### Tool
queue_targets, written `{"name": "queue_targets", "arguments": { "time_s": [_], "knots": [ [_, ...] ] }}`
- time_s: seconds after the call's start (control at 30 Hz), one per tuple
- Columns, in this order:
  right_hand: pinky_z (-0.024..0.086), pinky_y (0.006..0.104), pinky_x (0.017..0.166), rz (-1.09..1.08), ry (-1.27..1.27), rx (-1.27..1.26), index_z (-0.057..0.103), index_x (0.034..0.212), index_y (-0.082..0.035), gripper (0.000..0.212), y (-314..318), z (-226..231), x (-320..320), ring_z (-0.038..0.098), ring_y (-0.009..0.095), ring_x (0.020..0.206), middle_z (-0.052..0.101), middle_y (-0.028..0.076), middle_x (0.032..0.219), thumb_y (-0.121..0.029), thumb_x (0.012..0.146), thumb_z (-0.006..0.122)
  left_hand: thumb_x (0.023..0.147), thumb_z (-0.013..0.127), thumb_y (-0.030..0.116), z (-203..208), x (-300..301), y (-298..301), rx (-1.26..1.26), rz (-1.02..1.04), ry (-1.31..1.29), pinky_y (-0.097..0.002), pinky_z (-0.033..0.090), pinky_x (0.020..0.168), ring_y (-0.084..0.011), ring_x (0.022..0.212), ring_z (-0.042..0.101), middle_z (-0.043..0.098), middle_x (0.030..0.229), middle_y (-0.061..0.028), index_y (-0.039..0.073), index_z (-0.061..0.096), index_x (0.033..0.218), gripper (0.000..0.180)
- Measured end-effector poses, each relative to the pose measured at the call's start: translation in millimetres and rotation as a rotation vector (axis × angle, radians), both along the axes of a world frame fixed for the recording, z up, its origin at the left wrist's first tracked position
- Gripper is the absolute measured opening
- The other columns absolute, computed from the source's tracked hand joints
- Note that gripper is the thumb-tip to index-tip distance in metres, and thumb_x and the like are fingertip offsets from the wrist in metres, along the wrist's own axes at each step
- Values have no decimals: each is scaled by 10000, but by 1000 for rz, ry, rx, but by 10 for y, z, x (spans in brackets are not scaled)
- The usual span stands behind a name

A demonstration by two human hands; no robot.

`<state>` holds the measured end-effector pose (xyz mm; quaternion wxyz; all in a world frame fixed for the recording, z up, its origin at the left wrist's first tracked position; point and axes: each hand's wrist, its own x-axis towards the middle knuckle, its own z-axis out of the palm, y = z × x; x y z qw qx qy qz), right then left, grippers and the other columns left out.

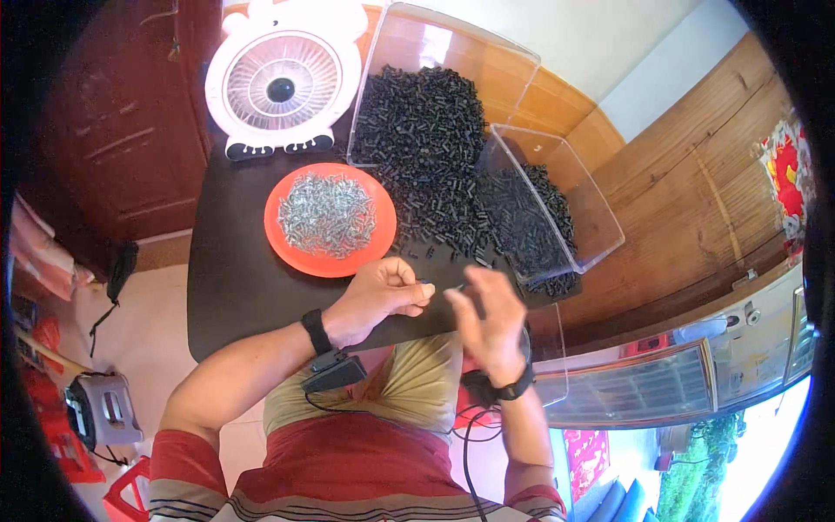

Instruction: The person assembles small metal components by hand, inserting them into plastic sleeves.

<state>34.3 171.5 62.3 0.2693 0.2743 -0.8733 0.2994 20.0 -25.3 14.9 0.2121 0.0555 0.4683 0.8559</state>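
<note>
Over the near edge of the dark table (235, 296), my left hand (378, 298) is closed in a pinch. A small dark piece (424, 281) shows at its fingertips. Just to its right is my right hand (496, 322), slightly blurred, thumb and forefinger drawn close together; a tiny dark bit seems to sit between them, too small to name. Beyond my left hand, an orange-red plate (275, 237) carries a heap of small silvery metal pieces (326, 213). A big pile of small black cylindrical parts (426, 148) spreads over the table beyond my hands.
A clear plastic bin (504, 54) lies tipped around the black pile, with a second clear bin (600, 209) to its right, holding more black parts. A white animal-shaped fan (280, 90) stands at the back left. A black cable (467, 452) hangs by my lap.
</note>
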Motion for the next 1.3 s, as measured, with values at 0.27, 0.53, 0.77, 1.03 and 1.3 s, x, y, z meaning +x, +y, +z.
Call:
{"name": "queue_targets", "arguments": {
  "time_s": [0.27, 0.53, 0.77, 1.03, 1.3],
  "knots": [
    [484, 317, 651, -353, 383, 59, 598, 1110, 27, 314, 644, 757, -468, 560, 223, 686, 609, 136, 894, -66, 828, 698, 889, 676, 110, -51, -13, -16, -12, -4, 7, -237, 559, 707, -105, 806, 643, 643, 874, -36, 86, 536, 861, 144],
    [487, 410, 822, -434, 346, 430, 624, 1073, -22, 286, 686, 842, -827, 583, 335, 973, 632, 139, 1032, -166, 831, 674, 861, 708, 117, -75, -22, -18, -1, 16, -6, -231, 549, 676, -95, 766, 633, 642, 857, -58, 72, 533, 832, 183],
    [499, 384, 857, 118, -167, 297, 684, 998, -19, 268, -75, 392, -842, 625, 323, 969, 669, 141, 1032, -157, 770, 708, 879, 688, 119, -80, -29, -15, -17, -8, -8, -246, 561, 706, -108, 789, 646, 644, 875, -51, 77, 540, 870, 154],
    [501, 415, 818, 224, -315, 506, 665, 1059, -21, 381, -431, 118, -938, 609, 330, 965, 648, 140, 1017, -225, 741, 720, 872, 694, 124, -75, -11, -4, -31, -15, -2, -248, 560, 689, -109, 761, 645, 647, 856, -55, 68, 540, 850, 166],
    [520, 440, 727, 126, -362, 471, 700, 953, -45, 256, -575, -28, -981, 650, 351, 846, 658, 149, 945, -237, 785, 674, 869, 694, 122, -62, -14, 7, -114, -23, 19, -243, 556, 667, -102, 737, 637, 648, 825, -54, 62, 537, 819, 176]
  ]
}}
